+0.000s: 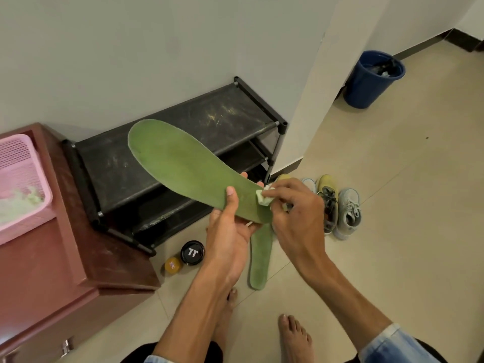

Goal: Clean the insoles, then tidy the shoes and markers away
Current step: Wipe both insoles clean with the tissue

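L hand (230, 231) gripped the insole (178, 166), R hand (296, 213) pinched a wipe (263, 198) on it: cleaning step, 2nd insole (259, 260) likely next.

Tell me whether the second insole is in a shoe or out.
Out: the second insole lies flat on the floor tiles.

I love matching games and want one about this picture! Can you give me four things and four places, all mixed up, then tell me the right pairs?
Things:
1. blue plastic bucket
2. pink mesh plastic basket
3. round black tin
4. small white wipe

Places:
A. pinched in the right hand, against the green foam insole
B. on the brown cabinet
C. on the tiled floor by the white wall
D. on the floor beside the small yellow jar

Pairs: 1-C, 2-B, 3-D, 4-A
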